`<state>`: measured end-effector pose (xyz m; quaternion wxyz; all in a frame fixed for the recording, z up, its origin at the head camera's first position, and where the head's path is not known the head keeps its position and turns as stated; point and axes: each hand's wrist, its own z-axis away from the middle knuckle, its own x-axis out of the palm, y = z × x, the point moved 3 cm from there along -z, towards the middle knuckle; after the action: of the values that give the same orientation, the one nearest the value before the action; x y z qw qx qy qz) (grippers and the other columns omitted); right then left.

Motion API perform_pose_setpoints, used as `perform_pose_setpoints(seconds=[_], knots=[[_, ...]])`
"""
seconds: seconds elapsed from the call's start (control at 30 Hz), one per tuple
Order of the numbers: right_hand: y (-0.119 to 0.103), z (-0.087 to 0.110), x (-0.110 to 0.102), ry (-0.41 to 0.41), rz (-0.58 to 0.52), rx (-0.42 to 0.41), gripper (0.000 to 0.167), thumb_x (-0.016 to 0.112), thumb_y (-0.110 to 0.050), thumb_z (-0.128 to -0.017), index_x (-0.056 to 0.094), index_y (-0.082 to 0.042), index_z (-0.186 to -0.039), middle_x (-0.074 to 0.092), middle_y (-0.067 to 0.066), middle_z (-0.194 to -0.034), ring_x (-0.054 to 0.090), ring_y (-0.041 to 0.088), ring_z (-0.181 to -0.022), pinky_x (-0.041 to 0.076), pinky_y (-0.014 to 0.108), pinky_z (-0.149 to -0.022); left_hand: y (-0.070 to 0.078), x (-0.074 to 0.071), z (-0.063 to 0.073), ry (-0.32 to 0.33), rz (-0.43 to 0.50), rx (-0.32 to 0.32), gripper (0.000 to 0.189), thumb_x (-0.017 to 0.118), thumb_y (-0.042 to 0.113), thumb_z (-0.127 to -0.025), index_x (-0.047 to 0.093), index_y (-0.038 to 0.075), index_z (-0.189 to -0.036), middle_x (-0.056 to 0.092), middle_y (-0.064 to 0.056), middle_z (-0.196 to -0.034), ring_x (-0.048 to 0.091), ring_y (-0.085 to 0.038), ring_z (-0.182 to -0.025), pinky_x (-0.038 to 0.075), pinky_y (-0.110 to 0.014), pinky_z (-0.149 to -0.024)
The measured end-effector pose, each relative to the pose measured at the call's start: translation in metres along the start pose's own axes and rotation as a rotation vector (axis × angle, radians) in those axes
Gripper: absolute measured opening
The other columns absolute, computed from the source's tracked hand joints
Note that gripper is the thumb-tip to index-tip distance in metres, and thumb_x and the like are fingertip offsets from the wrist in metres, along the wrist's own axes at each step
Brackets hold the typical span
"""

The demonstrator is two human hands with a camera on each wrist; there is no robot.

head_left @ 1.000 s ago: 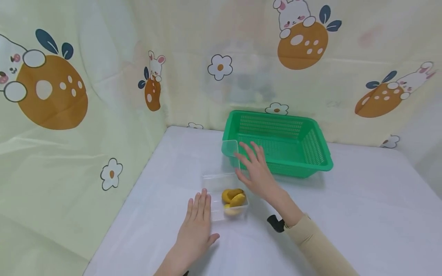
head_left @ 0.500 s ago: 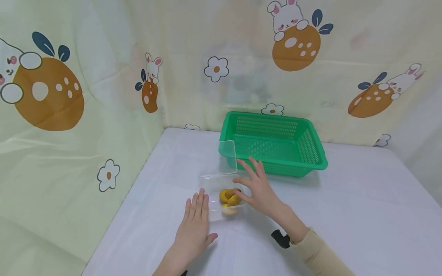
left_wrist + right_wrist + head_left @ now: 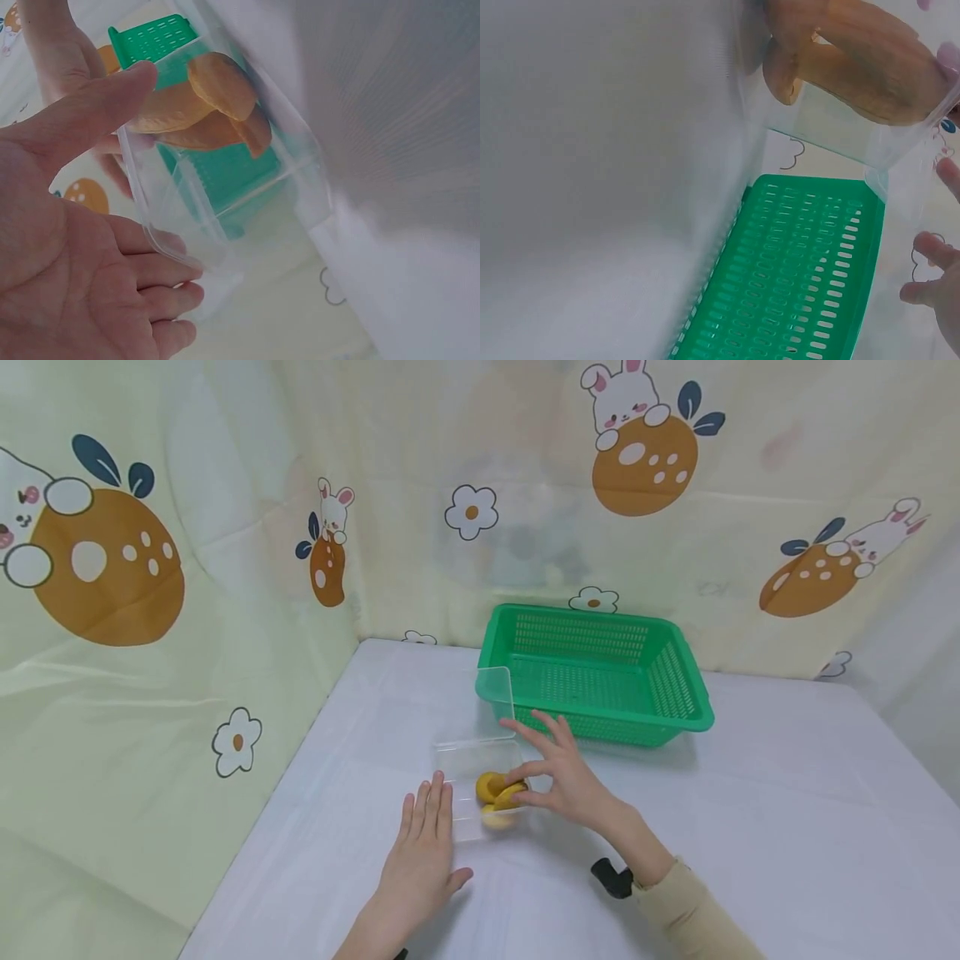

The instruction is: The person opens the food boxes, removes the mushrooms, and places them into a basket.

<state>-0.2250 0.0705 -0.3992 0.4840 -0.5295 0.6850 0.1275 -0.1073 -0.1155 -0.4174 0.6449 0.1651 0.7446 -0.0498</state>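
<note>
A clear plastic box (image 3: 467, 832) stands on the table with its transparent lid (image 3: 491, 689) raised at the back. Inside its right part lie several small yellow bananas (image 3: 489, 787), seen through the wall in the left wrist view as overlapping bananas (image 3: 221, 86). My left hand (image 3: 420, 860) lies along the box's left side, fingers straight and thumb spread. From the right, my right hand (image 3: 573, 785) reaches over the rim; its thumb and index finger pinch one banana, while the other fingers stay spread. The fingertip contact is partly hidden among the bananas.
A green perforated basket (image 3: 592, 727) stands just behind the box, toward the right, close to the back curtain (image 3: 405, 552). The raised lid overlaps the basket's left corner in the head view. A white cloth (image 3: 787, 793) covers the table.
My right hand has come down from beside the raised lid into the box, and its thumb and index finger have closed on a banana. My left hand keeps its place.
</note>
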Motion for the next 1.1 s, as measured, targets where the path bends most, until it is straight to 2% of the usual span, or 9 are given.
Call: perform_pose_setpoints(seconds=[0.4,0.53,0.63,0.77,0.87,0.97,1.1], knots=[[0.0,-0.018,0.006,-0.257,0.006,0.05,0.027,0.081,-0.032,-0.069,0.074,-0.02,-0.093,0.035,0.004,-0.145,0.014,0.044,-0.134,0.004,0.064,-0.103,-0.002,0.003,-0.001,-0.005,0.005,-0.003,0.103,0.075,0.04,-0.075,0.016,-0.012,-0.141,0.006,-0.026,-0.15,0.008,-0.038,-0.136,0.009,-0.049,-0.109],[-0.001,-0.021,0.007,-0.287,-0.007,0.048,0.028,0.082,-0.029,-0.069,0.074,-0.018,-0.093,0.033,0.002,-0.146,0.015,0.038,-0.135,0.013,0.059,-0.105,-0.002,0.003,-0.001,-0.01,0.006,-0.006,0.103,0.075,0.04,-0.075,0.016,-0.012,-0.141,0.007,-0.026,-0.15,0.009,-0.038,-0.136,0.009,-0.049,-0.109],[-0.005,-0.022,0.007,-0.297,-0.047,0.027,0.025,0.082,-0.023,-0.069,0.074,-0.015,-0.09,0.039,0.002,-0.142,0.02,0.03,-0.134,0.024,0.051,-0.105,-0.002,0.003,-0.001,-0.011,0.006,-0.009,0.103,0.075,0.04,-0.074,0.016,-0.012,-0.141,0.007,-0.026,-0.15,0.011,-0.039,-0.136,0.009,-0.049,-0.109],[-0.009,-0.025,0.006,-0.32,-0.069,-0.007,0.021,0.082,-0.016,-0.069,0.074,-0.01,-0.087,0.051,0.003,-0.128,0.033,0.025,-0.127,0.034,0.043,-0.102,-0.002,0.004,-0.001,-0.013,0.018,-0.017,0.103,0.075,0.039,-0.075,0.016,-0.011,-0.142,0.006,-0.025,-0.15,0.01,-0.038,-0.136,0.009,-0.049,-0.109],[-0.01,-0.026,0.006,-0.346,-0.057,0.006,0.02,0.082,-0.014,-0.069,0.074,-0.01,-0.086,0.054,0.001,-0.116,0.039,0.022,-0.117,0.04,0.037,-0.097,-0.003,0.004,-0.001,-0.014,0.031,-0.018,0.103,0.075,0.039,-0.075,0.015,-0.011,-0.142,0.005,-0.024,-0.15,0.008,-0.037,-0.137,0.008,-0.049,-0.109],[-0.008,-0.027,0.007,-0.37,-0.052,0.02,0.019,0.082,-0.014,-0.069,0.074,-0.011,-0.085,0.052,-0.001,-0.107,0.04,0.02,-0.109,0.043,0.033,-0.092,-0.002,0.005,-0.001,-0.01,0.029,-0.013,0.103,0.075,0.039,-0.075,0.015,-0.011,-0.142,0.005,-0.024,-0.15,0.008,-0.037,-0.137,0.008,-0.048,-0.109],[-0.006,-0.028,0.008,-0.395,-0.042,0.002,0.018,0.083,-0.013,-0.068,0.074,-0.011,-0.083,0.053,0.001,-0.108,0.04,0.021,-0.108,0.042,0.035,-0.092,-0.003,0.005,-0.001,-0.007,0.022,-0.012,0.103,0.075,0.039,-0.075,0.015,-0.011,-0.142,0.005,-0.024,-0.15,0.008,-0.037,-0.137,0.008,-0.048,-0.109]])
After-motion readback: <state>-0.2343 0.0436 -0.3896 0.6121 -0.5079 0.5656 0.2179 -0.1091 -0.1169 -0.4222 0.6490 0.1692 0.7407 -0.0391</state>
